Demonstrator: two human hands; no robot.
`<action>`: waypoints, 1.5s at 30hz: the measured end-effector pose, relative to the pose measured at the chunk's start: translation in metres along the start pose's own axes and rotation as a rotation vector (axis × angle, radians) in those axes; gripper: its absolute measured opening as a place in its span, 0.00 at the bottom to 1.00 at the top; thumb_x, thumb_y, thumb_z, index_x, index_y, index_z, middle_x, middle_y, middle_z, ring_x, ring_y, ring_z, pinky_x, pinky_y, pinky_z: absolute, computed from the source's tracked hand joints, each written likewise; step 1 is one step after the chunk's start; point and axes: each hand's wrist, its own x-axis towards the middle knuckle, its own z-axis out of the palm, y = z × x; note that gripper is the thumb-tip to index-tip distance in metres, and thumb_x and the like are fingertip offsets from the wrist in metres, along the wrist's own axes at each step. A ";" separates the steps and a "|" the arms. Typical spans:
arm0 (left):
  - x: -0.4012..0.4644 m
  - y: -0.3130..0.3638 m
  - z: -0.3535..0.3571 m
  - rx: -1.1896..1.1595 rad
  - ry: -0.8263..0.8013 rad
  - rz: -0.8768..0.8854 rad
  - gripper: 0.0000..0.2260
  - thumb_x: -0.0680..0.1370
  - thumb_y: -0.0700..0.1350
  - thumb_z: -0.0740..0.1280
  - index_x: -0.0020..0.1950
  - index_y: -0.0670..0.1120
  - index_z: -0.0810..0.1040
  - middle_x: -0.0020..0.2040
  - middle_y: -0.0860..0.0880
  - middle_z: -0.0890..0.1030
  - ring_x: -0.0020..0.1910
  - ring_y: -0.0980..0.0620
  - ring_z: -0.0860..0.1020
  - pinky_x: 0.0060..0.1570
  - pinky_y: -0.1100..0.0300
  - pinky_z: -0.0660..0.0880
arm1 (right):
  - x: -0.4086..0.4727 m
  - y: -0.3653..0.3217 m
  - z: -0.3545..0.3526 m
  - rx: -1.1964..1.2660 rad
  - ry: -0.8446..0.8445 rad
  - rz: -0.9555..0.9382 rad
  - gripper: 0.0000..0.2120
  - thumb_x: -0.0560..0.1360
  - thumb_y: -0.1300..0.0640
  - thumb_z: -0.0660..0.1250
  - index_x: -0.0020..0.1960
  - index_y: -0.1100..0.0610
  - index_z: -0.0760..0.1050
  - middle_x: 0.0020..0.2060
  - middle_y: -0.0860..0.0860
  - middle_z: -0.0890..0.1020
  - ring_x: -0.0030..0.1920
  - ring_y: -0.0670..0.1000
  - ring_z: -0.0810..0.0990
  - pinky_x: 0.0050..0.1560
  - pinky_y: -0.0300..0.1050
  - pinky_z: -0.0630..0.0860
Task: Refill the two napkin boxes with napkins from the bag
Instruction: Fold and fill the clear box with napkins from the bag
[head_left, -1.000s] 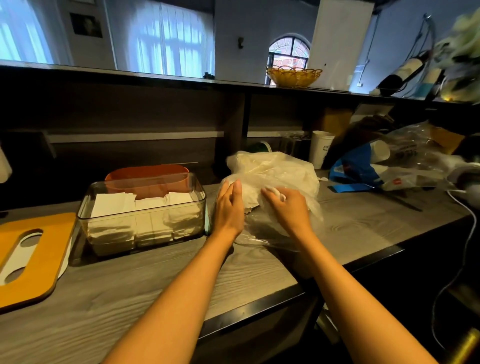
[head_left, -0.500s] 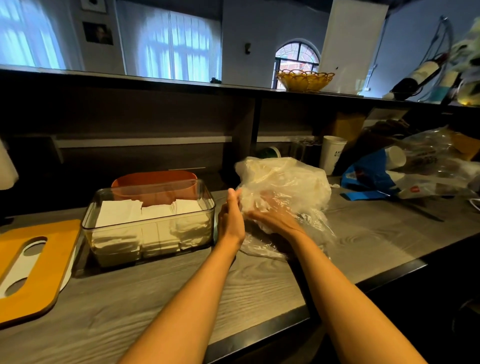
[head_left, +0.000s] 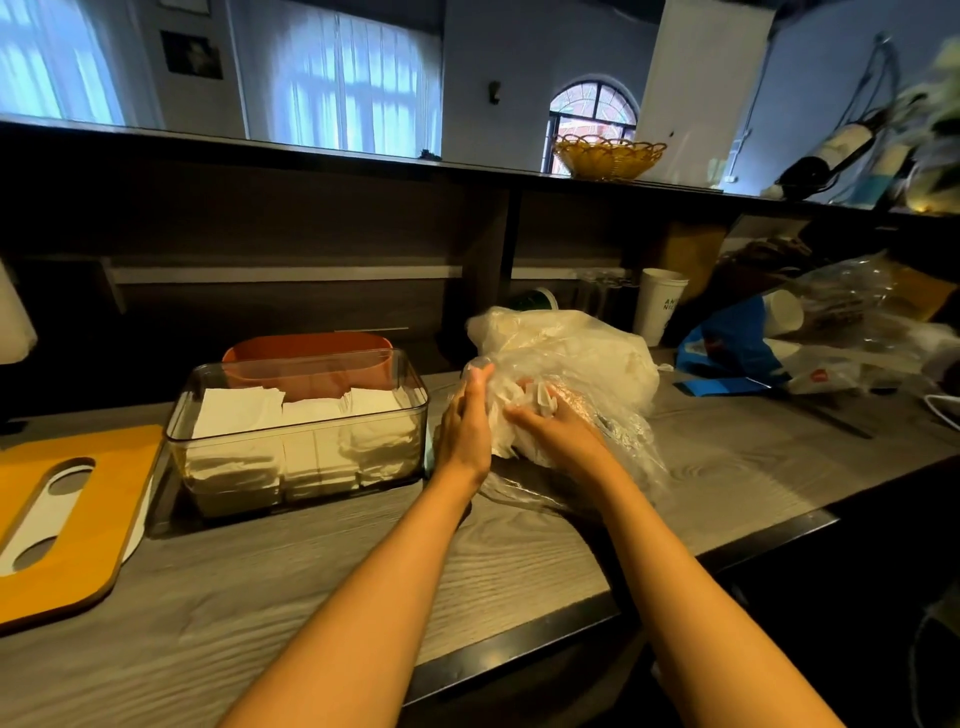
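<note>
A soft see-through bag (head_left: 566, 364) full of white napkins (head_left: 524, 410), lying on the grey wooden counter (head_left: 363, 551), right of the boxes. Left hand (head_left: 467, 421) up against the bag's left side, fingers straight, steadying it. Right hand (head_left: 558, 428) reaching into the bag's open mouth, fingers tucked in among the napkins and looking curled round a small bunch; plastic hides the fingertips, so the grip not sure.

Just beside the bag on the left, a clear napkin box (head_left: 298, 431) with three stacks of white napkins inside, filled about half way up. Touching or just behind it, an orange box (head_left: 306, 358); inside hidden, so fill not known.

Further out: an orange lid with oval holes (head_left: 67, 519) at the far left, a white paper cup (head_left: 660, 304) behind the bag, a blue packet (head_left: 727, 348) and more crinkly plastic to the right, a yellow basket (head_left: 608, 156) up on the shelf.

Possible trouble from here: thin plastic catching on the napkins and dragging the whole bag along. Too big a bunch pulled out, then loose napkins sliding onto the counter or floor. Bunch getting crumpled and not sitting flat in the box. Bag sliding off the front edge if not held down.
</note>
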 end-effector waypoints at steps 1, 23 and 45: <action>-0.001 0.000 0.000 -0.005 -0.009 -0.004 0.39 0.70 0.73 0.49 0.73 0.52 0.72 0.72 0.47 0.73 0.70 0.50 0.71 0.71 0.46 0.67 | -0.003 -0.002 0.001 -0.022 0.043 -0.025 0.10 0.77 0.48 0.68 0.57 0.45 0.74 0.50 0.45 0.81 0.50 0.45 0.79 0.56 0.45 0.76; -0.070 0.032 -0.009 -0.079 -0.052 0.059 0.16 0.75 0.63 0.61 0.55 0.54 0.76 0.55 0.50 0.81 0.56 0.54 0.79 0.60 0.56 0.74 | -0.088 -0.077 -0.005 0.483 0.463 0.026 0.05 0.76 0.56 0.70 0.50 0.57 0.79 0.48 0.57 0.82 0.46 0.55 0.81 0.45 0.47 0.79; -0.069 0.037 -0.056 -0.325 -0.083 -0.536 0.09 0.84 0.43 0.60 0.63 0.43 0.74 0.57 0.40 0.81 0.51 0.43 0.81 0.45 0.47 0.78 | -0.050 -0.048 0.045 0.091 0.489 -0.043 0.11 0.74 0.59 0.67 0.33 0.54 0.76 0.30 0.54 0.77 0.34 0.53 0.75 0.38 0.51 0.72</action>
